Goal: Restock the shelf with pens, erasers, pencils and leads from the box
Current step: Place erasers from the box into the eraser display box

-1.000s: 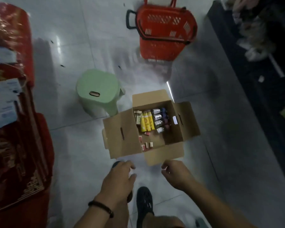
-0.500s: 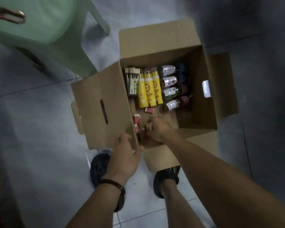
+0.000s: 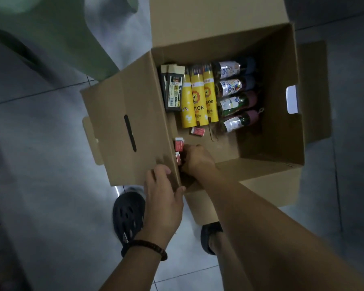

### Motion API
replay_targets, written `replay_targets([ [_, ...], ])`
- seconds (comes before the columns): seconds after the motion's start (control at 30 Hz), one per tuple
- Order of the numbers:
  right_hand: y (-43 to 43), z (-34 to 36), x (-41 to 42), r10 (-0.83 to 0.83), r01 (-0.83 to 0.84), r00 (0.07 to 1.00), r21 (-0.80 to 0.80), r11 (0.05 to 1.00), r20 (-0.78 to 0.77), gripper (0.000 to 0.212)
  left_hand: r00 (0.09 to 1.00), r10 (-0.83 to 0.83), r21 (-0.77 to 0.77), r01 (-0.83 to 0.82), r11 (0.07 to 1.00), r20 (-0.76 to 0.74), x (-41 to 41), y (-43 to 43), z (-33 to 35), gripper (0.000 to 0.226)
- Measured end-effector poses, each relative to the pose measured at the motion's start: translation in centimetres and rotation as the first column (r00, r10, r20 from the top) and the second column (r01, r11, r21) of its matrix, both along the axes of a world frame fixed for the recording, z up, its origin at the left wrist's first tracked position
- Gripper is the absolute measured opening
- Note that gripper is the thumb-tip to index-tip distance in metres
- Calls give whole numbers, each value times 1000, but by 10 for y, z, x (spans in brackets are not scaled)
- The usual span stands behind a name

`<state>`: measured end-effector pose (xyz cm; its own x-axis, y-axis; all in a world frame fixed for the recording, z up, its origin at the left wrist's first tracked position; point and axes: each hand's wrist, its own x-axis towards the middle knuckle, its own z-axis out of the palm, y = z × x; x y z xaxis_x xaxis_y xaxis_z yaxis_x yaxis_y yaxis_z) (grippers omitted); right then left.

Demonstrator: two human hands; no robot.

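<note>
An open cardboard box [image 3: 269, 127] stands on the tiled floor. Inside lie black lead packs [image 3: 172, 91], three yellow colour-pencil tubes [image 3: 198, 101], several dark tubes with white labels [image 3: 233, 97], and small red-and-white erasers [image 3: 197, 131]. My right hand [image 3: 194, 157] is down in the box's near left corner, fingers curled around red erasers [image 3: 179, 146]. My left hand [image 3: 162, 196] grips the near corner of the left flap [image 3: 124, 127], thumb inside the box edge.
A pale green plastic stool [image 3: 57, 32] stands at the upper left, close to the box's left flap. My feet in black sandals [image 3: 128, 215] are right below the box. Grey tiled floor lies on both sides.
The view has dropped from standing height to close over the box. My right hand went into the box's near left corner and my left hand took hold of the left flap.
</note>
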<state>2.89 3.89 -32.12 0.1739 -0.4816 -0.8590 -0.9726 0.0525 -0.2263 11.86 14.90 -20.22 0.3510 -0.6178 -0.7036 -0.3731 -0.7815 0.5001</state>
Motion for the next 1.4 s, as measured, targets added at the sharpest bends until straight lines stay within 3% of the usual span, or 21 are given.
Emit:
replay_targets([
  [0.13,0,-11,-2,-42,42,999,2,999,33,41,1000,4,-15,-5,1000,-22,2,0,-3,57],
  [0.27,-16,-18,-1,65,-66,998,90,994,6,48,999,18,-43,-19,999,-41,2,3,-5,55],
  [0.43,-17,-21,-3,111,-112,994,85,990,13,53,997,37,-48,-41,998,-67,2,5,-6,54],
  [0.73,-18,-18,-8,92,-93,996,163,982,18,24,999,4,-34,-6,999,-53,-1,2,-1,49],
  [0.83,-25,10,-23,33,-37,998,72,997,55,17,993,70,-43,-74,996,-98,6,0,3,38],
  [0.93,-33,72,-36,-114,120,979,-28,992,171,9,967,247,-135,-253,958,-57,14,-12,28,10],
  [1.0,-37,128,-35,-221,244,938,-54,968,268,11,913,395,-126,-405,906,-99,16,-25,58,5],
  [1.03,-38,160,-31,-260,295,909,-63,953,327,11,860,473,-76,-494,866,-192,17,-33,77,9],
  [1.07,-39,195,-26,-262,319,884,-91,943,386,11,777,543,2,-572,820,-317,19,-43,101,14],
  [1.13,-36,263,-14,-201,321,855,-184,929,479,15,529,638,188,-669,719,-560,22,-64,157,32],
  [1.23,-28,360,6,-29,264,850,-380,886,525,45,242,676,349,-709,613,-696,34,-87,257,48],
  [1.33,-23,463,29,80,233,851,-509,828,519,77,122,675,371,-758,537,-727,56,-95,363,43],
  [1.4,-21,535,43,104,248,826,-523,815,554,74,109,694,357,-795,491,-711,72,-93,431,39],
])
